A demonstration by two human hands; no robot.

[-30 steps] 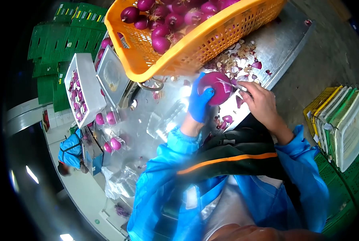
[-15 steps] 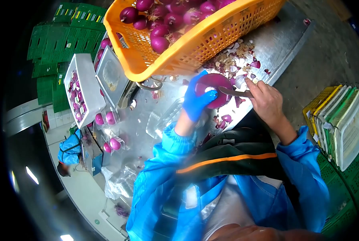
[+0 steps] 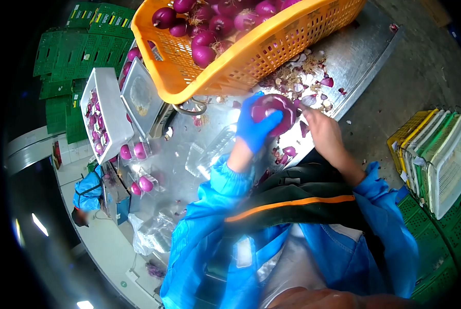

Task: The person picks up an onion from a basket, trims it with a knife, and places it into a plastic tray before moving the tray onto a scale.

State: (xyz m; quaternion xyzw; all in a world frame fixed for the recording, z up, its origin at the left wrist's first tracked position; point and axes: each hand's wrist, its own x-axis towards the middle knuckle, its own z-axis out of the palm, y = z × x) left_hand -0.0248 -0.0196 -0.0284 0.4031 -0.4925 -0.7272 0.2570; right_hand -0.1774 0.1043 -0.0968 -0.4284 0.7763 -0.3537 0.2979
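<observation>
My left hand [image 3: 256,126], in a blue glove, grips a large red onion [image 3: 279,117] above the metal table [image 3: 181,154], with the thumb pressed across it. My bare right hand [image 3: 323,134] is closed at the onion's right side, its fingertips at the edge and a bit of purple skin beside them. A knife was in this hand a moment ago; its blade is hard to make out now, behind the hand or against the onion. Peeled skins and dry roots [image 3: 305,69] lie on the table just beyond the onion.
An orange crate [image 3: 189,85] of red onions stands beyond my hands. To the left are a scale [image 3: 143,95], a white bin [image 3: 119,116] of small onions, and packed onions [image 3: 145,184]. Stacked baskets [image 3: 449,165] stand right; green crates [image 3: 76,56] stand far left.
My right hand has shifted slightly left and down, with the fingers now close against the onion. The knife blade no longer shows plainly. The onion has turned in my left hand.
</observation>
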